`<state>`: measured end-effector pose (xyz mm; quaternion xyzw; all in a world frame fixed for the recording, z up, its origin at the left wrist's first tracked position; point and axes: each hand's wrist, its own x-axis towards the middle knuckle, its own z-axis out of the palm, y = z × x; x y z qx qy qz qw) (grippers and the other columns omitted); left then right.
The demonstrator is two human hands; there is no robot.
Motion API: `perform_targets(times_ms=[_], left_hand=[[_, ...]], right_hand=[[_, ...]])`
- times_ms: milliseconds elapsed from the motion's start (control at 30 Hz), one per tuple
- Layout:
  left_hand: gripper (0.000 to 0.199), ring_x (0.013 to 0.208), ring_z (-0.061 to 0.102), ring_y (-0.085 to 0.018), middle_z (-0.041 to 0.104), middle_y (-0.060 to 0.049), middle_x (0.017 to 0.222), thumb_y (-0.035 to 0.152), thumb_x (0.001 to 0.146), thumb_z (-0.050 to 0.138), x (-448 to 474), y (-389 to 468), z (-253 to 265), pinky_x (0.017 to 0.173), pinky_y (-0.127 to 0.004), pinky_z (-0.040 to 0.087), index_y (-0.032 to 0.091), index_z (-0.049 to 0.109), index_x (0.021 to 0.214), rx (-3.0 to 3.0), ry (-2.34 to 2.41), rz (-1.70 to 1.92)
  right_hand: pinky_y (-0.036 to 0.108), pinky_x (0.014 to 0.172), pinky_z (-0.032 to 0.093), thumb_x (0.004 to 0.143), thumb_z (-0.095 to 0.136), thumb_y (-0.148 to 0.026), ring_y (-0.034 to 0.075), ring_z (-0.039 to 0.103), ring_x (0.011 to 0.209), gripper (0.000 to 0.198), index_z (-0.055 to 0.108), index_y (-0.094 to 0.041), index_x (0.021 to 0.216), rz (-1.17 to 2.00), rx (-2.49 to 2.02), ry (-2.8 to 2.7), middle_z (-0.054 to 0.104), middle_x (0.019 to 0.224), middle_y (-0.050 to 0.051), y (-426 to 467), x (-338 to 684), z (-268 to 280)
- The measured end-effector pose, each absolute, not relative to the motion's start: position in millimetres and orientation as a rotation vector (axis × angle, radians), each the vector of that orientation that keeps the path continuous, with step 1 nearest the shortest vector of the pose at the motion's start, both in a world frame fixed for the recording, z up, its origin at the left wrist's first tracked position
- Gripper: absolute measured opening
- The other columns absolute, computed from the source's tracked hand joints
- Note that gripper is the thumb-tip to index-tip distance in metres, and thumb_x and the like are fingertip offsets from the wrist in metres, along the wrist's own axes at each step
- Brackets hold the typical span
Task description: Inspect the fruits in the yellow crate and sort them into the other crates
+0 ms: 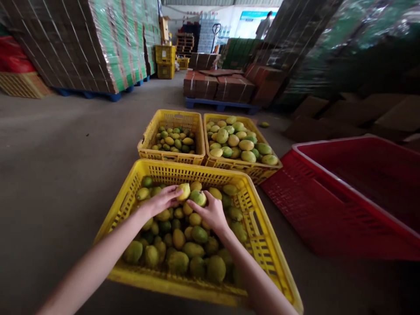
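Over the near yellow crate [275, 245], both my hands are held close together. My left hand [166, 197] is closed on a yellow lemon [184, 191]. Just to its right, my right hand [213, 212] grips a green-yellow lemon [198, 197] between thumb and fingers. Beneath them the crate holds many more lemons [179, 239], some yellow and others green. The palms and some of the fingers are hidden from this angle.
Behind stand a yellow crate of smaller lemons [175, 142] and one of larger lemons [247, 145]. A red crate [341, 210] is at right. Farther back are stacked flat cartons [218, 87] on a blue pallet and wrapped pallet loads [121, 39]. A person [264, 26] is far off.
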<state>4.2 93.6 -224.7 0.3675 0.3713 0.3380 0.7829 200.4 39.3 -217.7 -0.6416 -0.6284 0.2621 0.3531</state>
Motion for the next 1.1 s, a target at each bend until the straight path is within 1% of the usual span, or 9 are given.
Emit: perform_targets(times_ms=[67,167,300,400,533,633,767,967,1100], left_hand=[[0.056,0.094,0.066,-0.019,0.072,-0.005,0.100,0.040,0.055,0.097,2,89,-222,0.090,-0.032,0.051,0.017,0.072,0.100,0.893,0.786,0.728],[0.064,0.096,0.065,-0.021,0.070,-0.003,0.102,0.039,0.051,0.098,0,88,-220,0.092,-0.036,0.051,0.021,0.069,0.105,1.110,0.828,0.748],[0.057,0.106,0.062,-0.023,0.066,-0.006,0.111,0.037,0.058,0.095,-3,88,-213,0.093,-0.036,0.051,0.022,0.068,0.106,1.531,0.861,0.897],[0.052,0.109,0.061,-0.025,0.064,-0.007,0.113,0.036,0.063,0.092,-4,87,-209,0.091,-0.036,0.052,0.022,0.069,0.107,1.712,0.866,0.996],[0.047,0.110,0.060,-0.025,0.064,-0.008,0.115,0.035,0.066,0.091,-4,85,-207,0.090,-0.033,0.052,0.023,0.070,0.106,1.737,0.881,1.006],[0.046,0.112,0.059,-0.027,0.063,-0.009,0.116,0.034,0.065,0.091,-6,84,-206,0.090,-0.034,0.051,0.024,0.072,0.106,1.718,0.885,0.993],[0.048,0.116,0.056,-0.028,0.061,-0.009,0.115,0.034,0.065,0.092,-8,86,-205,0.096,-0.036,0.050,0.025,0.075,0.109,1.711,0.897,0.999],[0.049,0.116,0.056,-0.027,0.059,-0.008,0.117,0.033,0.066,0.091,-8,86,-207,0.096,-0.034,0.051,0.026,0.076,0.112,1.696,0.897,0.991],[0.050,0.116,0.057,-0.026,0.060,-0.007,0.117,0.029,0.065,0.091,-8,88,-206,0.097,-0.033,0.050,0.025,0.076,0.112,1.646,0.894,0.982]], right_hand=[[0.027,0.051,0.044,0.072,0.071,-0.068,0.020,0.063,0.056,0.050,0.062,-0.020,0.082,0.652,-1.642,-1.625,0.069,0.064,0.002,39,202,-216],[0.029,0.053,0.047,0.072,0.072,-0.068,0.021,0.065,0.057,0.052,0.065,-0.019,0.090,0.546,-1.651,-1.687,0.071,0.066,0.003,39,206,-216],[0.035,0.066,0.056,0.073,0.071,-0.068,0.027,0.072,0.073,0.057,0.068,-0.019,0.101,0.343,-1.625,-1.743,0.075,0.082,0.008,37,207,-221],[0.039,0.075,0.058,0.074,0.071,-0.069,0.029,0.073,0.083,0.063,0.068,-0.018,0.110,0.221,-1.602,-1.775,0.076,0.091,0.012,37,206,-223],[0.040,0.083,0.057,0.079,0.070,-0.064,0.030,0.072,0.092,0.059,0.067,-0.019,0.116,0.205,-1.601,-1.808,0.076,0.101,0.014,36,204,-222],[0.042,0.086,0.056,0.078,0.073,-0.061,0.031,0.070,0.097,0.059,0.066,-0.020,0.119,0.231,-1.600,-1.815,0.075,0.105,0.014,36,202,-220],[0.041,0.085,0.055,0.077,0.073,-0.064,0.031,0.069,0.098,0.063,0.065,-0.019,0.120,0.210,-1.586,-1.804,0.073,0.107,0.014,36,199,-218],[0.040,0.082,0.056,0.080,0.070,-0.064,0.031,0.068,0.096,0.061,0.063,-0.018,0.119,0.185,-1.603,-1.796,0.071,0.106,0.014,35,197,-216],[0.041,0.084,0.055,0.077,0.071,-0.063,0.031,0.067,0.099,0.061,0.057,-0.021,0.118,0.248,-1.579,-1.771,0.069,0.107,0.013,35,197,-218]])
